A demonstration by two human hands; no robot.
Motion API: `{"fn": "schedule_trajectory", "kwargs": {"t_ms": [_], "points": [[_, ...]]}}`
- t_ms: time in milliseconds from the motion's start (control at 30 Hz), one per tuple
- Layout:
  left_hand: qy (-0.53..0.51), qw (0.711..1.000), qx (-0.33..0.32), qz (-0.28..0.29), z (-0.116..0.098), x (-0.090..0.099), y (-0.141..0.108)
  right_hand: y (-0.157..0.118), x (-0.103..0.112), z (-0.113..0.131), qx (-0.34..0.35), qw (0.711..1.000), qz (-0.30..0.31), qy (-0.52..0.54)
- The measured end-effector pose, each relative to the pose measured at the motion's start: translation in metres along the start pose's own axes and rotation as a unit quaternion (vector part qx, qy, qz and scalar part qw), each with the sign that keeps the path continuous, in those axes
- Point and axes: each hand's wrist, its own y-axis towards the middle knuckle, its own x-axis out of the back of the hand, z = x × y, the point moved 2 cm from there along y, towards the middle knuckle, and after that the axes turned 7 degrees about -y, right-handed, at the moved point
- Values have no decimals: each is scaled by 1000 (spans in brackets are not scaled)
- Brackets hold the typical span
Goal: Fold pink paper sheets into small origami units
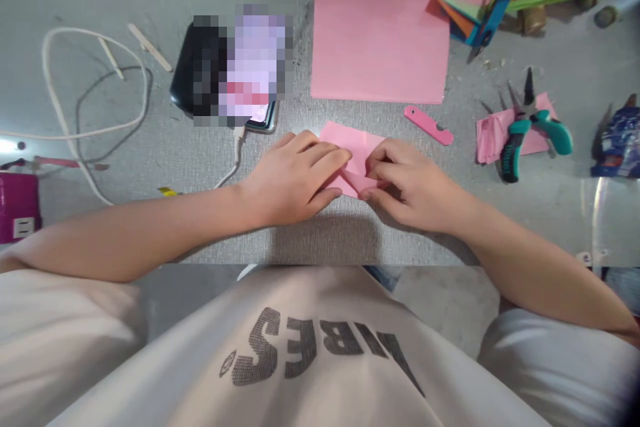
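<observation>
A small sheet of pink paper (357, 147) lies on the table between my hands, its near part folded over. My left hand (300, 177) presses on the paper's left side, fingers together and thumb at the near edge. At the right, my right hand (413, 183) has its fingers curled, pinching the folded near corner between thumb and fingers. Parts of the paper are hidden under both hands. Just beyond my right hand is a pink folding cutter (429, 125).
A large pink paper stack (380, 33) lies ahead. Green-handled pliers (520, 130) rest on small pink pieces (493, 137) at right. A phone (263, 117), a black case (197, 67) and a white cable (47, 73) are at left. The table's near edge runs below my wrists.
</observation>
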Motion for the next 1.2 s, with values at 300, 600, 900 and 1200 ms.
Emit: {"fn": "schedule_trajectory", "kwargs": {"t_ms": [300, 600, 900, 1200], "points": [[-47, 999, -2, -15, 6, -1, 2, -2, 5, 5, -101, 992, 51, -65], [80, 994, -70, 15, 2, -5, -3, -3, 2, 7, -114, 989, 23, -91], [110, 985, -55, 119, -1, 5, -5, 0, 6, 15, -181, 967, 99, -146], [97, 985, 11, 140, -3, 10, -4, 2, 11, 12, -211, 961, 106, -144]]}}
